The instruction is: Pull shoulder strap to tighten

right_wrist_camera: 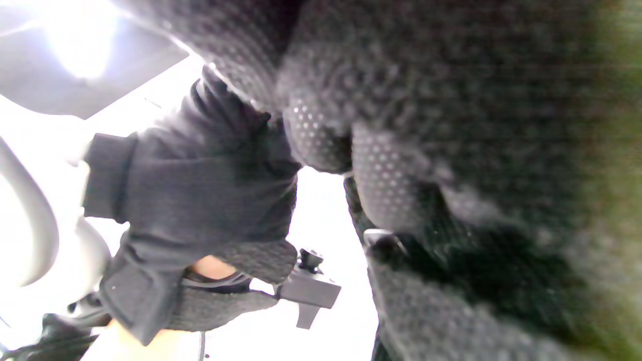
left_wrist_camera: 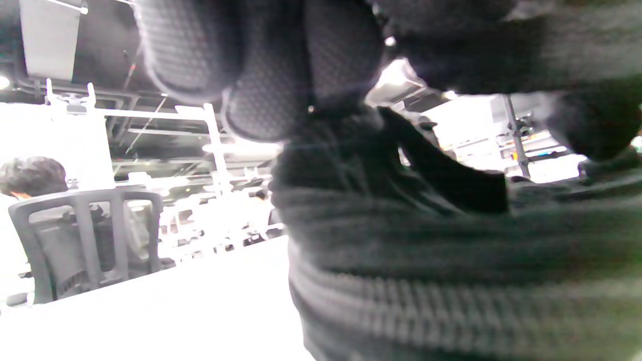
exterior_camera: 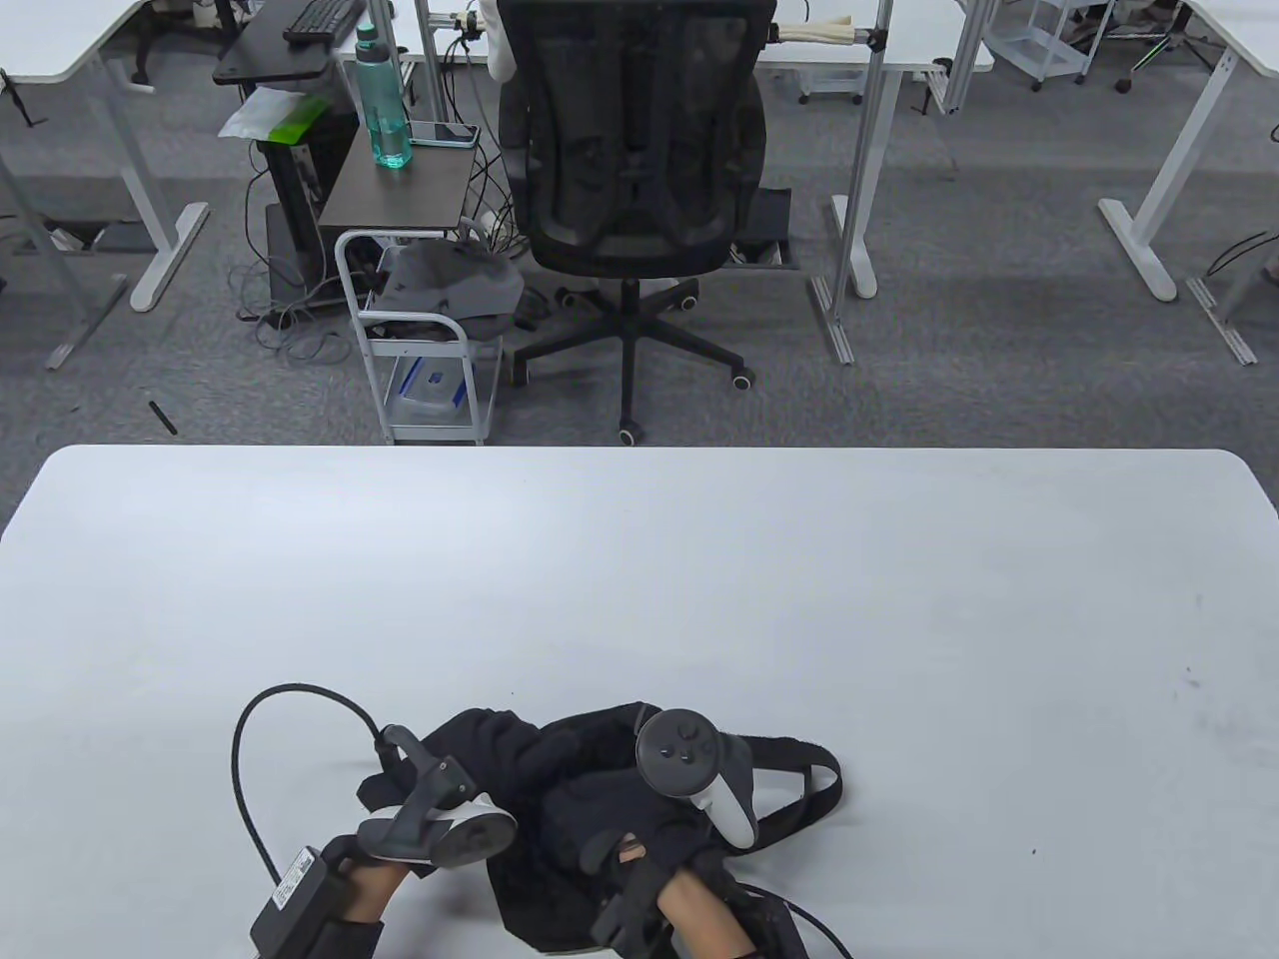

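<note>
A black ribbed garment (exterior_camera: 560, 899) lies bunched at the table's near edge, and its shoulder strap (exterior_camera: 821, 789) loops out to the right. My left hand (exterior_camera: 497, 747) grips the garment's left part. In the left wrist view its fingers (left_wrist_camera: 261, 70) curl onto the ribbed fabric (left_wrist_camera: 426, 260). My right hand (exterior_camera: 592, 794) lies on the garment's middle. In the right wrist view its fingertips (right_wrist_camera: 386, 185) close on the fabric next to a small metal buckle (right_wrist_camera: 377, 236). The left hand's glove (right_wrist_camera: 200, 190) shows there too. The grip points are hidden in the table view.
The white table (exterior_camera: 639, 599) stretches beyond the hands. A black cable (exterior_camera: 245, 729) arcs from the left wrist unit. An office chair (exterior_camera: 635, 180) and a small cart (exterior_camera: 425, 340) stand on the floor beyond the far edge.
</note>
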{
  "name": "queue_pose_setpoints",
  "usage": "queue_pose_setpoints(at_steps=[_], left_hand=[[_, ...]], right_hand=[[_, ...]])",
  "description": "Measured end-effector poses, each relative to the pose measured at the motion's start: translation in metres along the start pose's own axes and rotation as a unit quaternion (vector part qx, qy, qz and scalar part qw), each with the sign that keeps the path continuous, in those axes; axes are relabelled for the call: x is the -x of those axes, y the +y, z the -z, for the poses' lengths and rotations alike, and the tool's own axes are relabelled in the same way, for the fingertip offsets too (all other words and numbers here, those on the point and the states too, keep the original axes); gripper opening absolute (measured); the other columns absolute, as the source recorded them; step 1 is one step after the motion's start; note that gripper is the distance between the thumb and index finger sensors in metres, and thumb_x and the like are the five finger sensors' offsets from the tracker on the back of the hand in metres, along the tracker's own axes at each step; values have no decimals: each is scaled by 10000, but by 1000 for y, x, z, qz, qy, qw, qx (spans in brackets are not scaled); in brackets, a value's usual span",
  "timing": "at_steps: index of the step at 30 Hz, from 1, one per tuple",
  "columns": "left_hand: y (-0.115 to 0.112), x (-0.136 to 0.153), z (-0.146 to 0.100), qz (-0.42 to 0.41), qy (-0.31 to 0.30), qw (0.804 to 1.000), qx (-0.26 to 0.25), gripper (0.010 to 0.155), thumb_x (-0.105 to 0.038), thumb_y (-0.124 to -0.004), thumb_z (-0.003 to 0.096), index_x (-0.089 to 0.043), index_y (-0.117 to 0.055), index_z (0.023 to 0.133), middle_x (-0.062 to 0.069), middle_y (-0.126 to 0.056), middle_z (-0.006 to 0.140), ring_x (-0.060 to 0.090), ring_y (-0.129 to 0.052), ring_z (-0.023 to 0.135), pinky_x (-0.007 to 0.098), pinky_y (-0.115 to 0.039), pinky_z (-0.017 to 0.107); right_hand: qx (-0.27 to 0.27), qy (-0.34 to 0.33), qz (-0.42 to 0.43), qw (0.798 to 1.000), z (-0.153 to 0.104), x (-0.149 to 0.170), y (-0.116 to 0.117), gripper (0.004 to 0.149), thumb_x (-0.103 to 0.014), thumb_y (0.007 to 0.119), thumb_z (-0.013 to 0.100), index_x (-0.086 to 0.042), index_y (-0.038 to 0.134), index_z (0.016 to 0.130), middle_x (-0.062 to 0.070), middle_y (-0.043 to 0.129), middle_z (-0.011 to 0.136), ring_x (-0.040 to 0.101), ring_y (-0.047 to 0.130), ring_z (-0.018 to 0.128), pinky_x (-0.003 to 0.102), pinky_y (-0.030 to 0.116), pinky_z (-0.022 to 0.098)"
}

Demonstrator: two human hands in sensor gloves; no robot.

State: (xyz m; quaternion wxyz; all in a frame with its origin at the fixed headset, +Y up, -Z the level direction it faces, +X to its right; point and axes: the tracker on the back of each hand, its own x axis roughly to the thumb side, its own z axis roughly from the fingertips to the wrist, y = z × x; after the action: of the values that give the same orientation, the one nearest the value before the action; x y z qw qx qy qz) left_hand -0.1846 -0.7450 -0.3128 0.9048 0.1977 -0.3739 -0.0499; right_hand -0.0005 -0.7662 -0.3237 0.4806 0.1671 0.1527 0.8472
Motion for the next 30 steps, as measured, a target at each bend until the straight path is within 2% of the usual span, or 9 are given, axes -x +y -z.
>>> queue_pose_setpoints(at_steps=[6, 8, 11, 12, 14, 16, 19, 25, 30], left_hand=[[12, 0, -1, -37, 60, 997, 24, 670, -459, -717, 385, -313, -541, 1015, -95, -951, 758, 157, -1018, 685, 358, -864, 539], [21, 6, 0, -41, 116, 992, 18, 656, -503, -756, 371, -196, -719, 949, -53, -1073, 673, 180, -1120, 555, 364, -929, 432], [28, 18, 1, -69, 188, 976, 89, 532, -517, -753, 391, -232, -872, 823, -77, -1142, 539, 155, -1161, 432, 336, -959, 342], [25, 21, 2, -104, 197, 965, 138, 509, -515, -756, 398, -237, -894, 802, -76, -1149, 518, 155, -1163, 414, 336, -958, 332], [11, 21, 2, -172, 204, 931, 248, 496, -497, -763, 412, -232, -897, 809, -59, -1148, 531, 166, -1156, 424, 342, -951, 339], [-5, 14, 3, -194, 194, 913, 302, 526, -469, -775, 417, -223, -837, 878, -41, -1117, 595, 172, -1130, 475, 343, -933, 375], [-19, 5, 7, -123, 170, 933, 293, 558, -464, -791, 401, -259, -768, 919, -107, -1069, 558, 113, -1110, 455, 306, -931, 376], [-29, -4, 8, -57, 163, 958, 230, 583, -536, -815, 354, -250, -833, 862, -121, -1068, 405, 88, -1109, 334, 302, -936, 315], [-38, 0, 5, -86, 164, 954, 235, 721, -630, -806, 281, -238, -799, 886, -133, -1033, 404, 72, -1089, 340, 298, -926, 326]], right_hand=[[8, 30, 77, 997, 3, 21, -9, 438, -314, 789, 476, 9, 925, 738, 259, 1000, 675, 455, 1004, 514, 618, 711, 523], [14, 39, 88, 995, 4, 24, -11, 429, -305, 773, 480, -1, 901, 754, 279, 916, 789, 506, 917, 650, 651, 662, 547], [13, 45, 102, 994, 3, 27, -13, 424, -323, 772, 481, 7, 901, 715, 281, 806, 890, 557, 771, 779, 676, 600, 574], [10, 47, 110, 993, 3, 27, -12, 424, -328, 772, 482, 6, 903, 708, 283, 788, 904, 569, 734, 803, 681, 584, 580], [3, 50, 115, 992, 4, 28, -11, 425, -340, 772, 483, 2, 907, 695, 292, 767, 919, 580, 702, 823, 685, 566, 586], [-13, 53, 120, 991, 5, 29, -8, 425, -348, 774, 484, -3, 907, 694, 293, 759, 928, 583, 681, 838, 687, 557, 590], [-46, 62, 131, 988, 7, 32, -2, 432, -338, 781, 482, 11, 894, 709, 305, 738, 936, 587, 638, 854, 686, 511, 601], [-87, 66, 125, 986, 10, 31, 7, 451, -333, 784, 480, 17, 853, 756, 313, 716, 948, 578, 587, 878, 645, 415, 617], [-91, 68, 128, 985, 10, 32, 9, 459, -326, 783, 479, 19, 832, 778, 312, 709, 951, 568, 572, 884, 631, 397, 620]])
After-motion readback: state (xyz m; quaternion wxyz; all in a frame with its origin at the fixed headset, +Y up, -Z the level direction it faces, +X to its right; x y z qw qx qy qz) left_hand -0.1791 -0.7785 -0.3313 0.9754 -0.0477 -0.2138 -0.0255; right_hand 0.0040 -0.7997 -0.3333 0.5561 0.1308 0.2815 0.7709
